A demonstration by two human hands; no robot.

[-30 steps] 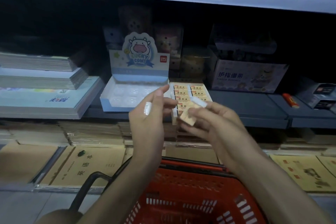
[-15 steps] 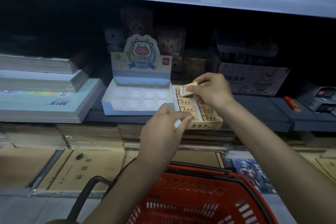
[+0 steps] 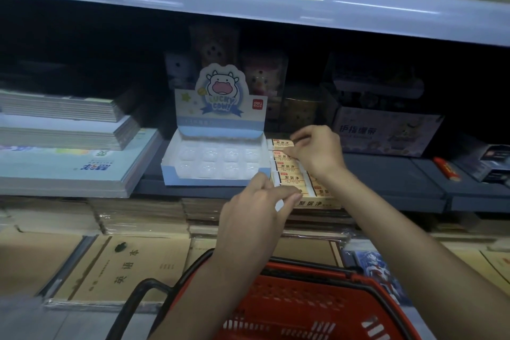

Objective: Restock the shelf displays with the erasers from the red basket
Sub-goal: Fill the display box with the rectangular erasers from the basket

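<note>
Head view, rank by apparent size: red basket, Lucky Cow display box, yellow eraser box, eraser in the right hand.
1. red basket, nearest the camera and cropped, so its lead is unsure.
2. Lucky Cow display box.
3. yellow eraser box.
4. eraser pinched in the right hand.

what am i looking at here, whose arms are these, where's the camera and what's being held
No machine here: a person wears one camera on the head, looking forward and down, so these are their own arms. The right hand pinches a beige eraser over the back rows of a yellow eraser box on the shelf. The left hand pinches a small white item, probably another eraser. Left of that box stands a Lucky Cow display box whose clear tray looks empty. Stacked notebooks lie further left; the red basket sits below.
</note>
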